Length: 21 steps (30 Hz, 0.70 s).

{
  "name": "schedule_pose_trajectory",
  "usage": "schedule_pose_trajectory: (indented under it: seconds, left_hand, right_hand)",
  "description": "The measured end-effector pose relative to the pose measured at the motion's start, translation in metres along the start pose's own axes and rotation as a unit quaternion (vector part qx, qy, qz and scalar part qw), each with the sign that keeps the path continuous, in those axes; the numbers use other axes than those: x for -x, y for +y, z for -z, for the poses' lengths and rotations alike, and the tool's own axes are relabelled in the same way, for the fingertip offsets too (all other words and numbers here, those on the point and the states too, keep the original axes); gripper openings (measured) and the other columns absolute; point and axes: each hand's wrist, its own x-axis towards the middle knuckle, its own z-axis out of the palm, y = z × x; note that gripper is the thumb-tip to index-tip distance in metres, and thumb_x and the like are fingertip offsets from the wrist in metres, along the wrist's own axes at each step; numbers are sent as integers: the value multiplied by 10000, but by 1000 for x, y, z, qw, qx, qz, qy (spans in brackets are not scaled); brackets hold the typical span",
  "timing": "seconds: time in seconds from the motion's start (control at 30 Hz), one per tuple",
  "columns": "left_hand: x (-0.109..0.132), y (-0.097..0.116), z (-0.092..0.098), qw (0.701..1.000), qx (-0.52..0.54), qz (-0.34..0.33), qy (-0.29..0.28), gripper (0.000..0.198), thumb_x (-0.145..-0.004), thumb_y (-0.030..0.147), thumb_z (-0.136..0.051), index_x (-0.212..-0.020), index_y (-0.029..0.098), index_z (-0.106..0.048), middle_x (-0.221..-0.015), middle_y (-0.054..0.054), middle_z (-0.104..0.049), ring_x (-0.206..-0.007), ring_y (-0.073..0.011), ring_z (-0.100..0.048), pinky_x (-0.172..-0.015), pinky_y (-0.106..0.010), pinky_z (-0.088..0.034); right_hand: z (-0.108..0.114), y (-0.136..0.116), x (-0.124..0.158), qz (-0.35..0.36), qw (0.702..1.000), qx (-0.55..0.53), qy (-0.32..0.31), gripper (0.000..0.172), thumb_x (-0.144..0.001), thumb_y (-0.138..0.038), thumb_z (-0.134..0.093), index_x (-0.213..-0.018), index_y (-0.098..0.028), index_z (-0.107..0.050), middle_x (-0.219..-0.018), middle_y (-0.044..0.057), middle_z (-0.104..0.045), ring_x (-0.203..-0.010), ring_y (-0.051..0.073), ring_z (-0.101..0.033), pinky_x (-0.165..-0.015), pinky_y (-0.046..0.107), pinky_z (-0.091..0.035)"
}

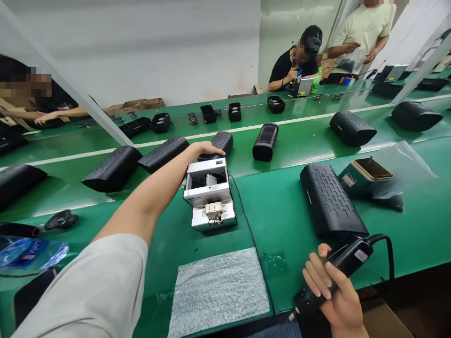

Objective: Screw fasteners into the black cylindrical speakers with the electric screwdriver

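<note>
My left hand point(210, 149) reaches out past the white machine point(211, 192) and rests on a black speaker housing point(222, 141) on the green line; its fingers are partly hidden. In my right hand point(333, 291) is a black corded electric screwdriver point(347, 258), its tip pointing down and left. Just beyond that hand a black housing with a scale pattern point(331, 199) lies on the green table. A sheet of bubble wrap point(220, 291) is spread flat at the near edge.
More black housings point(112, 169) stand along the line. A green tin point(366, 176) and a plastic bag point(405, 164) are at the right. A speaker driver point(60, 219) lies at the left. Three people are across the line. A slanted white post point(70, 75) crosses the left side.
</note>
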Motion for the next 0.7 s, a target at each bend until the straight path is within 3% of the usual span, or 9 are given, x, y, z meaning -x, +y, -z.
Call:
schedule_pose_trajectory:
  seconds: [0.1,0.17,0.3,0.5,0.6,0.7]
  left_hand:
    - [0,3,2,1000,0,17,-22,735,-686,678,-985,-1190,183,-782,-1225,-207,-842,-1306,-456,-767,-1019,-453,-637]
    - [0,4,5,999,18,24,-46,691,-793,753,-879,-1199,208,-761,-1264,-189,-846,-1330,-400,-763,-1017,-419,-636]
    - [2,5,9,989,72,39,-119,548,-951,765,-716,-1142,252,-737,-1167,-116,-881,-1171,-273,-821,-937,-341,-658]
    - [7,0,2,972,160,73,-157,579,-915,824,-773,-994,254,-713,-989,-140,-877,-1012,-332,-834,-865,-420,-693]
    - [11,2,-3,962,212,78,-153,552,-990,764,-754,-1020,213,-740,-1004,-123,-868,-972,-303,-832,-886,-428,-699]
    - [17,6,-5,954,257,71,-137,458,-1100,607,-727,-1162,155,-768,-1123,-100,-841,-998,-244,-821,-949,-442,-695]
  right_hand:
    - [1,2,0,0,1000,-8,-5,159,-1012,-333,-782,-1029,-260,-642,-658,-86,-167,-481,46,-106,-448,210,-351]
    - [1,3,-1,1,1000,-12,-6,171,-1009,-338,-786,-1028,-255,-638,-657,-87,-178,-479,42,-115,-454,208,-376]
    - [4,7,0,3,1000,-20,4,181,-1009,-333,-780,-1048,-248,-625,-666,-83,-207,-494,41,-122,-469,205,-403]
    - [15,10,1,-13,999,-25,15,251,-985,-337,-803,-1039,-258,-572,-677,-81,-198,-509,54,-101,-466,216,-389]
    - [20,8,1,-32,999,-18,23,295,-982,-362,-822,-1053,-255,-556,-698,-79,-185,-543,60,-79,-485,213,-392]
    - [27,8,-2,-46,999,-7,24,340,-971,-393,-850,-1064,-255,-553,-708,-81,-141,-566,60,-28,-490,196,-372]
